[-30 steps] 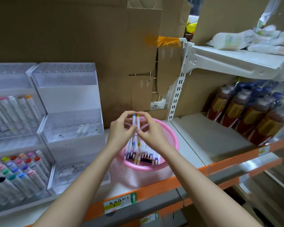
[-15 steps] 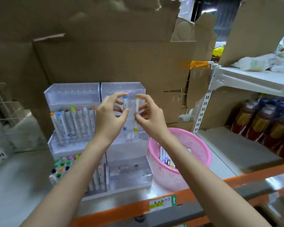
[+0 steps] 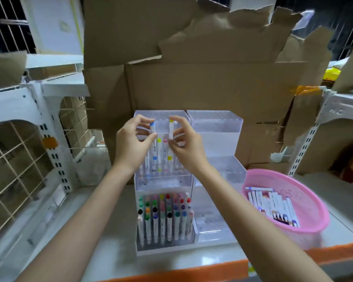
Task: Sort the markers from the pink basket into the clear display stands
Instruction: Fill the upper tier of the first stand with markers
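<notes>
My left hand (image 3: 132, 144) pinches a white marker with blue ends (image 3: 152, 147), held upright. A white marker with yellow ends (image 3: 171, 129) stands upright in my right hand (image 3: 186, 146). Both markers are in front of the left clear display stand (image 3: 163, 181), over its middle tier, where several markers stand. Its bottom tier is packed with markers (image 3: 165, 216) of many cap colours. The right clear display stand (image 3: 217, 127) holds no marker that I can see. The pink basket (image 3: 306, 200) sits to the right with several white markers (image 3: 273, 206) lying inside.
Brown cardboard sheets (image 3: 192, 84) stand behind the stands. A white shelf upright and wire grid (image 3: 29, 143) are on the left, another white upright (image 3: 306, 141) on the right. The shelf's orange front edge (image 3: 192, 271) runs along the bottom.
Both hands rose from the pink basket with the two markers and moved left to the left stand. The markers, held together before, are now apart, one in each hand.
</notes>
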Action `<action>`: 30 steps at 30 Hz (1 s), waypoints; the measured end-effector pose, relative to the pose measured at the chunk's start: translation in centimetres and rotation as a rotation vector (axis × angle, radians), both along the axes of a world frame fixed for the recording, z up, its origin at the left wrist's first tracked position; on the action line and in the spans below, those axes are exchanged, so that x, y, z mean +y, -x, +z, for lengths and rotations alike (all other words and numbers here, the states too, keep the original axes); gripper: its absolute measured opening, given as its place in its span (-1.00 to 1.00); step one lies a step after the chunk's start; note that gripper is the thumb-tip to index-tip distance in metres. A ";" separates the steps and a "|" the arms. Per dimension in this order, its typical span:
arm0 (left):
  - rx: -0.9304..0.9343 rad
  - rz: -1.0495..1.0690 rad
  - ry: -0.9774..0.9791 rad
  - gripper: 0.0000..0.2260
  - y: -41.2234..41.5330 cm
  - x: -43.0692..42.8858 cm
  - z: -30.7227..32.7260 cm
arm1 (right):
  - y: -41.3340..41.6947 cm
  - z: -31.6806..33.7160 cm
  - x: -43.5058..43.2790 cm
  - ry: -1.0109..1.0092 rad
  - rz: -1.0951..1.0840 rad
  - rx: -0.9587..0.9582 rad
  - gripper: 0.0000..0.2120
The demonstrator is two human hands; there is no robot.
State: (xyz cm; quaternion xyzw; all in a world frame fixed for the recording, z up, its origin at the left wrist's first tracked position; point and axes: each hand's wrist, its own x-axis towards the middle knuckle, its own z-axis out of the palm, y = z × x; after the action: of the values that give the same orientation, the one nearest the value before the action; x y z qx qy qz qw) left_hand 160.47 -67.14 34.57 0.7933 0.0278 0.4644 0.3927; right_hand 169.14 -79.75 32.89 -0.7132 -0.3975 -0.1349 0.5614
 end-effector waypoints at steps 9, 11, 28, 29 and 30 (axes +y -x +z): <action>0.032 -0.095 0.007 -0.77 -1.1 2.6 -0.5 | 0.2 -0.9 2.6 -0.049 -0.057 -0.081 -0.55; 0.030 -0.109 0.011 -0.77 -1.2 2.8 -0.6 | 0.2 -1.3 2.9 -0.037 -0.081 -0.115 -0.54; 0.053 -0.102 -0.144 -0.78 -1.9 3.9 -1.9 | 0.3 -2.0 3.3 -0.029 -0.101 -0.125 -0.53; 0.055 -0.096 -0.173 -0.78 -2.0 3.9 -2.0 | 0.3 -2.0 3.2 -0.026 -0.100 -0.124 -0.53; 0.052 -0.093 -0.196 -0.78 -1.9 3.8 -2.1 | 0.4 -2.0 3.2 -0.024 -0.100 -0.124 -0.53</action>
State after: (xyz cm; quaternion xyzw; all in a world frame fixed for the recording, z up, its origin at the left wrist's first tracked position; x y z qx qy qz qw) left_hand 162.41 -63.34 32.47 0.8402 -0.0445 0.4253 0.3335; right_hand 168.76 -76.51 30.85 -0.7156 -0.3938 -0.2112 0.5369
